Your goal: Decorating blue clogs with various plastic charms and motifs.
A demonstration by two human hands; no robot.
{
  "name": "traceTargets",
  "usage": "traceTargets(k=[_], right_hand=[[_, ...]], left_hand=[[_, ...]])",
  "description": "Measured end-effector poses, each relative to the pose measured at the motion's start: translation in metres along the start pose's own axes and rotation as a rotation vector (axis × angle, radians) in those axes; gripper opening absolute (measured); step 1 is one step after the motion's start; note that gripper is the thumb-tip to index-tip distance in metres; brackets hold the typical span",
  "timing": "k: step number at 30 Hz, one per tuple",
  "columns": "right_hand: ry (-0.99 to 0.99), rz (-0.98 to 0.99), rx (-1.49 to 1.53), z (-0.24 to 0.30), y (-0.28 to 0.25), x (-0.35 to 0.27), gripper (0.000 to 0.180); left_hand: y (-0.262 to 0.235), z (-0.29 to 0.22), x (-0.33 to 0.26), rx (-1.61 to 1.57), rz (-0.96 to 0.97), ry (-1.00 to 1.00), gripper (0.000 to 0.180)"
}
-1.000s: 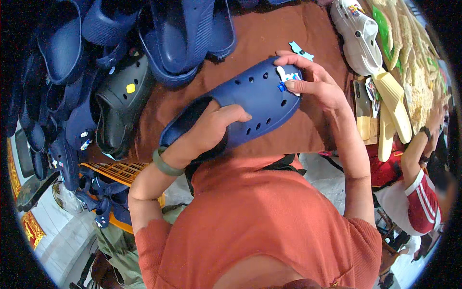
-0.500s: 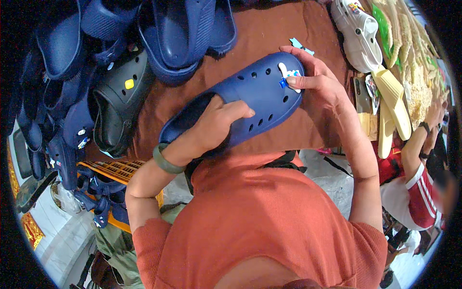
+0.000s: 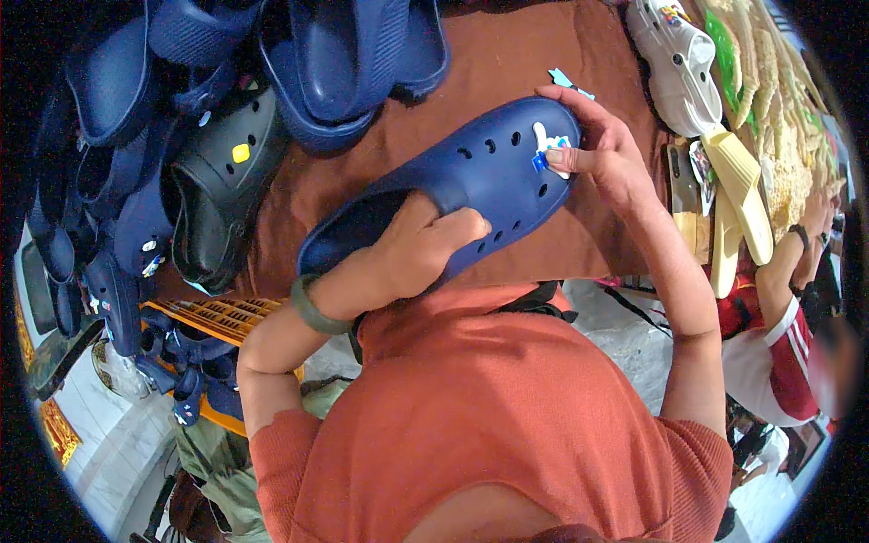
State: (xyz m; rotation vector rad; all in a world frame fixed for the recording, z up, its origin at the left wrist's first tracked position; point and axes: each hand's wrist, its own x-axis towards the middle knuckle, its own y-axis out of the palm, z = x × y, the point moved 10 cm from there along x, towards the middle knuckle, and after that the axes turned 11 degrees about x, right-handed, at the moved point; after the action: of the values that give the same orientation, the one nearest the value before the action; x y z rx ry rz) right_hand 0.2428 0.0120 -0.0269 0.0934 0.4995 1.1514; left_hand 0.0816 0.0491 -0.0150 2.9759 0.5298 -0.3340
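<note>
A navy blue clog [image 3: 493,167] with holes in its upper lies slanted across the middle, toe to the upper right. My left hand [image 3: 425,244] reaches into the foot opening; its fingers are hidden inside and its thumb lies on top of the upper. At the toe, my right hand [image 3: 602,154] is closed round the front, with its thumb pressed on a small white and blue charm [image 3: 552,152]. Beyond the toe, a light blue cut-out piece [image 3: 568,83] pokes out on the brown cloth [image 3: 507,45].
Several navy clogs [image 3: 109,81] pile up at the left and far left, near a black clog [image 3: 222,181]. White clogs [image 3: 674,68] and pale yellow slippers [image 3: 740,185] lie at the right. An orange crate [image 3: 213,319] stands lower left. Another person's arm [image 3: 786,271] shows at far right.
The clog's toe and my right hand have shifted slightly to the right. My left hand has moved a little farther toward the toe, its thumb now more bent.
</note>
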Motion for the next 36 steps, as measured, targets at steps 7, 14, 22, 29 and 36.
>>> traceTargets(k=[7, 14, 22, 29, 36], right_hand=[[0.174, 0.235, -0.350, 0.008, -0.002, -0.012, 0.076], [0.230, 0.354, -0.441, 0.006, 0.004, -0.007, 0.071], [-0.437, 0.105, -0.783, 0.042, -0.004, -0.010, 0.022], [-0.014, 0.013, -0.192, 0.018, -0.038, -0.005, 0.016], [-0.001, 0.073, -0.592, 0.018, -0.019, 0.003, 0.037]], left_hand=[[0.011, -0.005, -0.003, 0.036, 0.054, -0.019, 0.039], [0.005, 0.005, 0.003, -0.100, 0.006, -0.111, 0.040], [-0.013, 0.014, 0.010, -0.307, -0.073, -0.103, 0.025], [-0.021, 0.001, 0.012, 0.077, -0.021, -0.006, 0.023], [-0.015, -0.006, 0.007, 0.286, -0.105, 0.428, 0.008]])
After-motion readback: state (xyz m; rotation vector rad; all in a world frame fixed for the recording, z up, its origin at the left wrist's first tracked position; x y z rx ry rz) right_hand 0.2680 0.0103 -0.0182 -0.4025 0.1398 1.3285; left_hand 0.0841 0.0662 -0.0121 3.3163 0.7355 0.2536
